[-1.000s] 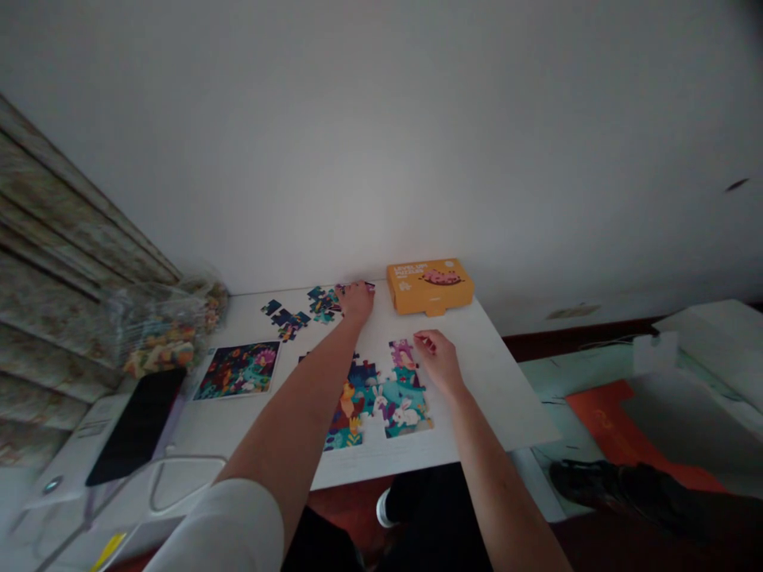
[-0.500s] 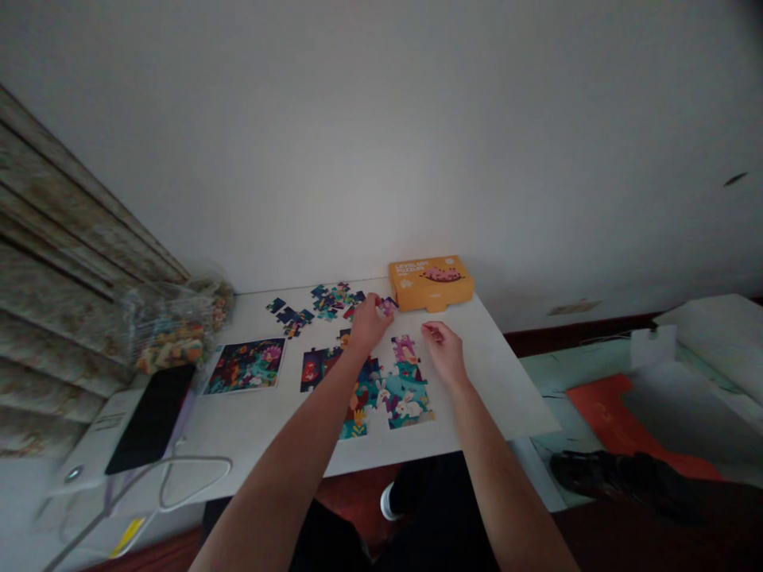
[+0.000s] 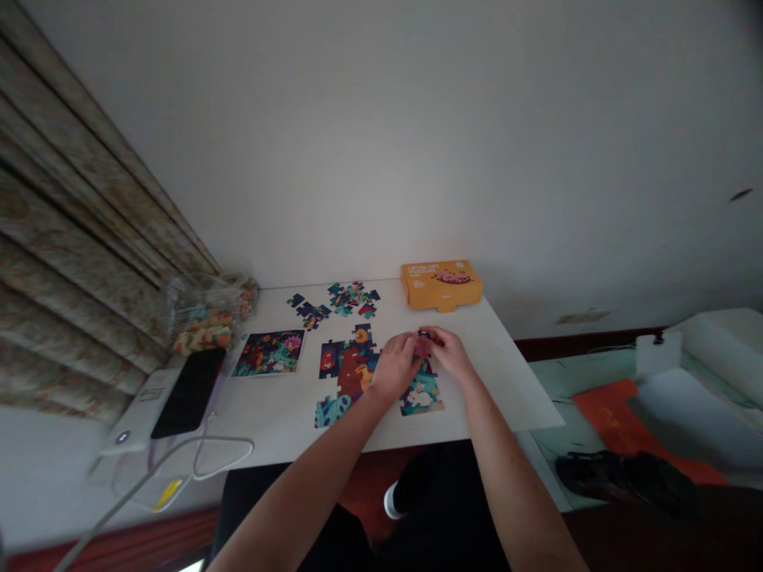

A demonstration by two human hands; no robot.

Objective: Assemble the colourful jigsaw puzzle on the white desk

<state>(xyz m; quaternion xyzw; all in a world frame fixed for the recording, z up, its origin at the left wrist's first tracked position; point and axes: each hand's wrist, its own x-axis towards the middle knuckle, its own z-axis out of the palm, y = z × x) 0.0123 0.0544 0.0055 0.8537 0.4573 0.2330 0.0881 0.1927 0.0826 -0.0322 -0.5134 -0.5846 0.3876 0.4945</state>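
While your hands are meeting over the half-built puzzle (image 3: 351,373), both are pinching one piece (image 3: 423,345). Your left hand (image 3: 396,367) and right hand (image 3: 448,354) are closing their fingers on it.

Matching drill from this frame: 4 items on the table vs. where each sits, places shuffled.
Things:
1. orange box
2. black phone
3. loose puzzle pieces
4. finished picture card

Places:
A. left end of the table, lying on a white device beside a cable
B. far right corner of the table, against the wall
C. flat on the table, left of the half-built puzzle
D. scattered at the far edge, left of the orange box

Pairs: 1-B, 2-A, 3-D, 4-C
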